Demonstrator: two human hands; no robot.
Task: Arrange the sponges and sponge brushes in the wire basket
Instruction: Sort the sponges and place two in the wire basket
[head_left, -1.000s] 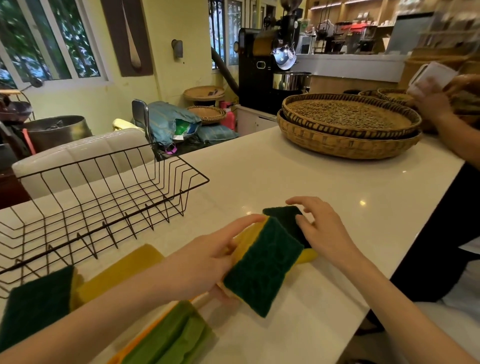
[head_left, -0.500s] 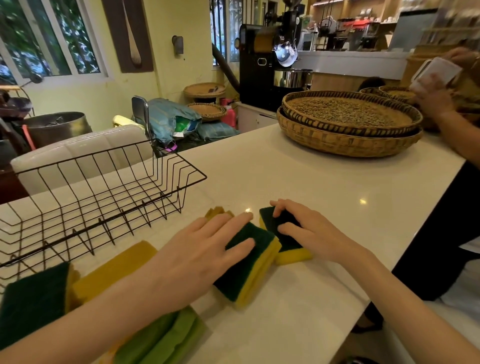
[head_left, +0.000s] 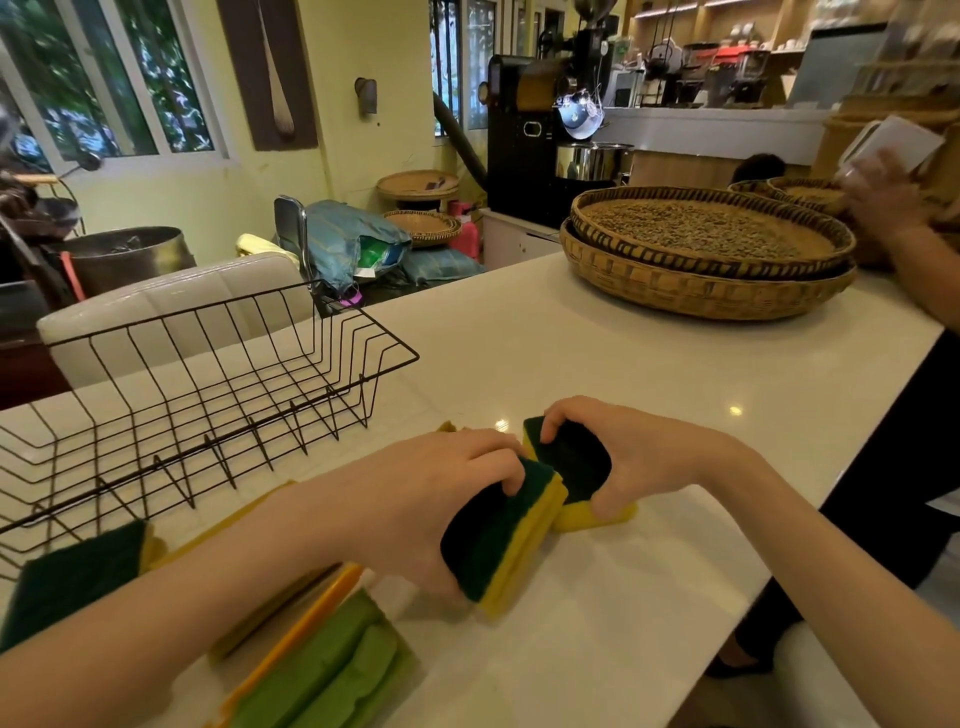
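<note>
Two hands grasp one sponge each at centre frame: left hand (head_left: 441, 499) clasps the nearer sponge (head_left: 501, 545), right hand (head_left: 639, 457) the farther sponge (head_left: 576, 467), both on the counter. Wire basket (head_left: 208, 395) lies to their upper left, long axis slanting up-right, left hand nearer; lower-left sponges are cut off by the forearm

L hand (head_left: 441, 499) gripping, R hand (head_left: 639, 457) gripping
</note>
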